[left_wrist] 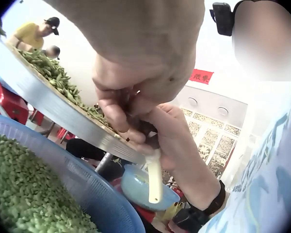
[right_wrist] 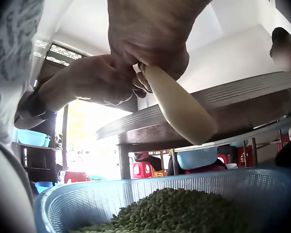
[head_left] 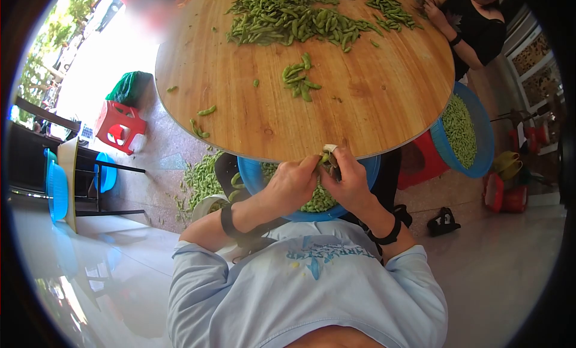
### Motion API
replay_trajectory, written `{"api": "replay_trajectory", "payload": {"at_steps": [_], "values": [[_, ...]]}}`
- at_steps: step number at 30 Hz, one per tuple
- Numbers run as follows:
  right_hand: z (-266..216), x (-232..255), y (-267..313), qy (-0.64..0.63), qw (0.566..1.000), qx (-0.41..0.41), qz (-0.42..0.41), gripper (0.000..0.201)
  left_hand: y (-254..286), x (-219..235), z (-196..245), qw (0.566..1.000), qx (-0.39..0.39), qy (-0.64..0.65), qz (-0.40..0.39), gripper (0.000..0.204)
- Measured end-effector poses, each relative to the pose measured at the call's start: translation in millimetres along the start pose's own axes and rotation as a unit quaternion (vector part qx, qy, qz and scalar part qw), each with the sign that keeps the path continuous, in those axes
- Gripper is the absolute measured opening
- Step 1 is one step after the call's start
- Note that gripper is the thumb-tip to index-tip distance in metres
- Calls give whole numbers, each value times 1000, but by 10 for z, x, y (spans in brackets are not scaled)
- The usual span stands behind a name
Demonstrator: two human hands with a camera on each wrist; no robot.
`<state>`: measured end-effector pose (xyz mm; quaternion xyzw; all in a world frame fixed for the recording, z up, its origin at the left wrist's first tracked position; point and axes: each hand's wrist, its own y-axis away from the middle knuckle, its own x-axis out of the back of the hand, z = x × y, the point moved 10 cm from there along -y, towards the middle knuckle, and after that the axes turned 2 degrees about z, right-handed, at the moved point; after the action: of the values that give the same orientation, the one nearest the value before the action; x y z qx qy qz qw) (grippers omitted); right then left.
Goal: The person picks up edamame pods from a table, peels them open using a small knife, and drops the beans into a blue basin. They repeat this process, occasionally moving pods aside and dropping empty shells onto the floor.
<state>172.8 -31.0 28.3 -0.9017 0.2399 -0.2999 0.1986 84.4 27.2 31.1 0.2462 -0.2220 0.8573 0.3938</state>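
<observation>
Above the table's near edge, my two hands meet. My left hand (head_left: 292,185) pinches a green soybean pod (head_left: 326,158), mostly covered by the fingers. My right hand (head_left: 350,183) grips a tool with a cream handle (right_wrist: 177,107); fingers hide its working end. In the left wrist view the handle (left_wrist: 155,180) points downward, with a small hole near its end. Directly below both hands is a blue plastic basket (right_wrist: 106,189) heaped with shelled green beans (right_wrist: 179,208). A few loose pods (head_left: 298,81) lie on the round wooden table (head_left: 240,108) in front of me.
A big pile of pods (head_left: 282,21) covers the table's far side. Another person (head_left: 477,24) works at the right edge, near a second blue basket of beans (head_left: 459,132). Pods and husks (head_left: 201,180) litter the floor at left, beyond which stands a red stool (head_left: 120,126).
</observation>
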Motion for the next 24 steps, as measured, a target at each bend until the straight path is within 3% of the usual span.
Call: {"api": "replay_trajectory", "payload": {"at_steps": [4, 16, 19, 21, 22, 24], "values": [[-70, -38, 49, 47, 999, 24, -8, 39, 40, -59, -25, 1000, 2, -22, -14, 8], [-136, -177, 91, 8, 991, 98, -91, 35, 141, -85, -107, 996, -15, -65, -57, 6], [-26, -171, 74, 13, 993, 48, -111, 29, 141, -19, -169, 995, 57, 13, -78, 5], [56, -115, 22, 22, 994, 7, -102, 27, 161, -72, -319, 964, 169, 159, -128, 9], [144, -75, 22, 28, 994, -38, -97, 24, 197, -60, -343, 964, 168, 160, -129, 9], [147, -52, 35, 0, 992, -47, -118, 23, 256, 217, -210, 998, 23, 29, -44, 13]]}}
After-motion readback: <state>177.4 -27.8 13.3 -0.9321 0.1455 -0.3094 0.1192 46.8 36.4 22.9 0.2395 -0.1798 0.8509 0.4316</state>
